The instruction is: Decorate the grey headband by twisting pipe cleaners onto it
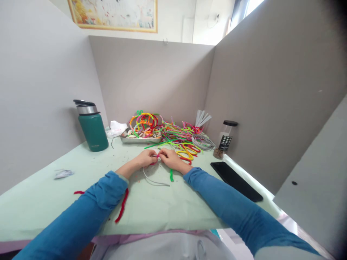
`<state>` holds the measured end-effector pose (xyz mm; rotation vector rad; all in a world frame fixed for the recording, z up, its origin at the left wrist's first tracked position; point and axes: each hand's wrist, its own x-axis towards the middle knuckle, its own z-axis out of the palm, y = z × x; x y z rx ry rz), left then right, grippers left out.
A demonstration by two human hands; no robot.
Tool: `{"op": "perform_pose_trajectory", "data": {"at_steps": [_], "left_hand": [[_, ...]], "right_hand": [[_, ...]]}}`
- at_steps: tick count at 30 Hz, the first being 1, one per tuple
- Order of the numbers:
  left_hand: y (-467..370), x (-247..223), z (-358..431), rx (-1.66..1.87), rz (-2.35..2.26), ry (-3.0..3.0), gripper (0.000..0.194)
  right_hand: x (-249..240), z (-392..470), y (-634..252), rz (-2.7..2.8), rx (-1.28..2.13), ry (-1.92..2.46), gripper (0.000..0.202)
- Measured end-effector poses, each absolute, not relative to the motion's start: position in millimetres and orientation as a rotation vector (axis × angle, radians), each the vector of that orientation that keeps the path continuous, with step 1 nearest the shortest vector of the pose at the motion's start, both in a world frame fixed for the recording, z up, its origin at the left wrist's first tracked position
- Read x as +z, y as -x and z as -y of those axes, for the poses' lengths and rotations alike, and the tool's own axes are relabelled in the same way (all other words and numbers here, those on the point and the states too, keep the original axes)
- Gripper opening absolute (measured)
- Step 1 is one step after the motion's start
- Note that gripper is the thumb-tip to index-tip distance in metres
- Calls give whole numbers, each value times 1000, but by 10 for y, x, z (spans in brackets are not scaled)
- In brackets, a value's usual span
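- Pinching a small pink fuzzy piece (pixel 153 163) with the left hand (pixel 148 159) and the right hand (pixel 170 159), keeping the fingers of both drawn together at the tips, almost meeting.
- Holding the pink piece just above the table (pixel 151 213), in front of the metal tray (pixel 141 141).
- Covering most of the pink piece with the fingers, leaving its full length and ends impossible to make out.
- Showing only a bright, soft-looking curve below the left fingers and a sliver between the tips.
- Running a thin grey wire (pixel 154 182) out below the left hand and across the table, hiding its upper end; not telling whether joined to the pink piece.
- Leaving in sight only a short end of a green strip (pixel 171 175) below the right hand.
- Covering parts of a long red strip (pixel 122 206) and a short red strip (pixel 79 193) with the left sleeve (pixel 100 195).
- Tangling single strands beyond telling apart in the heap of coloured stems (pixel 179 131).
- Cutting off the framed picture (pixel 114 14) at the top edge.
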<state>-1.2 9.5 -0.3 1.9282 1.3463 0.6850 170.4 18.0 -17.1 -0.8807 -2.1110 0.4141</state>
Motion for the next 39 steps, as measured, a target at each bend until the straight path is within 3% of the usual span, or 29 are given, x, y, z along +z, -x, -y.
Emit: {"op": "perform_pose_trajectory", "data": {"at_steps": [6,18,39], "left_hand": [[26,-13,-114,658,-1373,-1999,21],[31,3,-118,720,-1400,-2208,11],[60,-30,-159,715,-1464,-2328,28]], "right_hand": [[-181,-192,-1703,2103,433,881,12],[-192,-203,-1699,2109,426,907,12],[-194,-210,-1693,2120,409,908,12]]}}
